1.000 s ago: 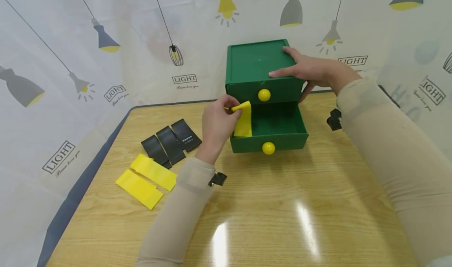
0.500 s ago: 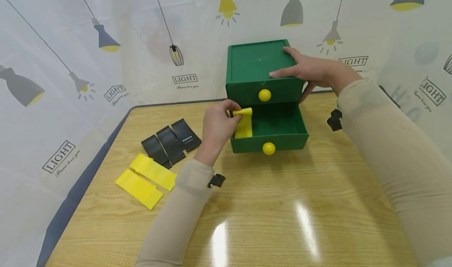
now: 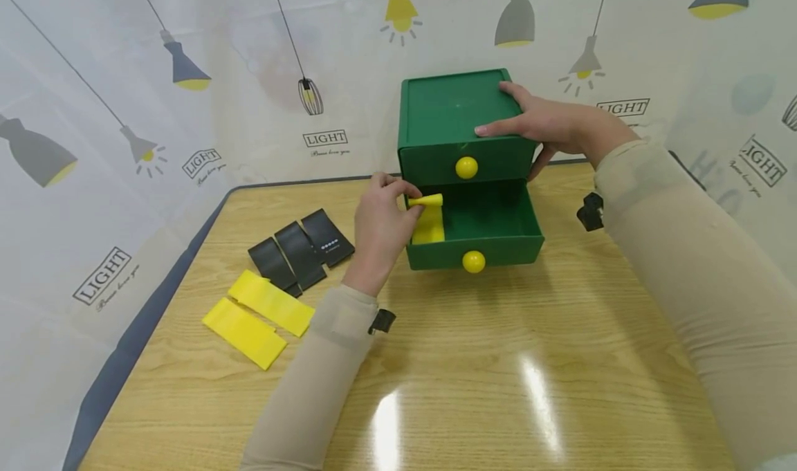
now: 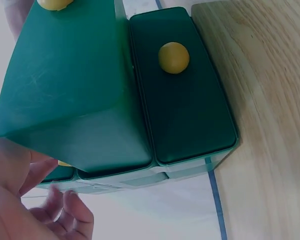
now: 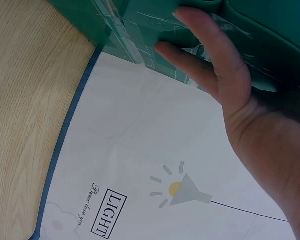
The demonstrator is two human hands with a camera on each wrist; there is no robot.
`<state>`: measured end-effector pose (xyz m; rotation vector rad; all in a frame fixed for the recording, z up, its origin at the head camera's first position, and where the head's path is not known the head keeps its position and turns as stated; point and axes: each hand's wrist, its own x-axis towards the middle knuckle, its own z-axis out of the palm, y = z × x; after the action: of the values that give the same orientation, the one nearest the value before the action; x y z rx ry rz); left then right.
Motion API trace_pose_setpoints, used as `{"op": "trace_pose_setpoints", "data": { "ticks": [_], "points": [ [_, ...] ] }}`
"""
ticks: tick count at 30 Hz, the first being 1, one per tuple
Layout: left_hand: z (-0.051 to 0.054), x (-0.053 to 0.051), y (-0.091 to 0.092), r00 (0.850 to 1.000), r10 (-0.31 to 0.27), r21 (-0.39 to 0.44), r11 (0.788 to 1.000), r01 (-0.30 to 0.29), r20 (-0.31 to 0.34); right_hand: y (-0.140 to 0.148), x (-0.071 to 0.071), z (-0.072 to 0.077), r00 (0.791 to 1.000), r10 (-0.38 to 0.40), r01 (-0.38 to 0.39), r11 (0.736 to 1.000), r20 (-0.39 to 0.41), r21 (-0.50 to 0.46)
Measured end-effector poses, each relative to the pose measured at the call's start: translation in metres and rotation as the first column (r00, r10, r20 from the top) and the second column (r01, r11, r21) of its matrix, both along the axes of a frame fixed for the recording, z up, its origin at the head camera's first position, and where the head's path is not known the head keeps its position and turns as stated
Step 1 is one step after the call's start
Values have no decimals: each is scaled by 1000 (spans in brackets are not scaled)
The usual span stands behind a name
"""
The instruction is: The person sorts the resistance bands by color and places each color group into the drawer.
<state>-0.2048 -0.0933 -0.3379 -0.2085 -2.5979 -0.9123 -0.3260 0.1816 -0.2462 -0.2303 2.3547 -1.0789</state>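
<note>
A green desktop drawer cabinet (image 3: 459, 108) with yellow knobs has one drawer (image 3: 492, 215) pulled out. My left hand (image 3: 382, 222) is at that drawer's left side, thumb and fingertips pinching the upper, rolled end of a yellow resistance band (image 3: 429, 225). The band's lower part hangs inside the drawer. In the left wrist view the drawer front hides the band almost wholly. My right hand (image 3: 544, 122) rests on the cabinet's top right edge, fingers spread, with one digit down along the side. In the right wrist view two nearly straight digits touch the green side (image 5: 145, 30).
Left of the cabinet, two yellow strips (image 3: 245, 333) and several black strips (image 3: 299, 250) lie flat on the wooden table (image 3: 461, 374). Below the pulled-out drawer is another shut drawer (image 4: 185, 110). A lamp-printed cloth (image 3: 261, 63) hangs close behind.
My left hand has lowered slightly with the yellow band. Its upper end has sunk further into the drawer and is rolled over. The right hand has kept its place on the cabinet.
</note>
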Motion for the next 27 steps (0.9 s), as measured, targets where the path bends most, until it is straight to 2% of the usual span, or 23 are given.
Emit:
{"op": "trace_pose_setpoints", "data": {
  "ticks": [6,9,18,23,27],
  "points": [
    [0,-3,-1,997,24,36,999,-26,69,0,0,1,1000,-2,2,1000,0,1],
    [0,-5,-1,996,30,40,999,-33,84,0,1,1,1000,-3,3,1000,1,1],
    [1,-5,-4,996,46,139,989,-57,78,-1,4,2,1000,0,0,1000,5,-12],
    [4,-4,-17,998,42,188,981,-51,51,-1,4,2,1000,-1,1,1000,10,-17],
    [12,-1,-39,998,48,202,978,-55,39,-1,3,2,1000,-1,1,1000,12,-17]
  ]
}}
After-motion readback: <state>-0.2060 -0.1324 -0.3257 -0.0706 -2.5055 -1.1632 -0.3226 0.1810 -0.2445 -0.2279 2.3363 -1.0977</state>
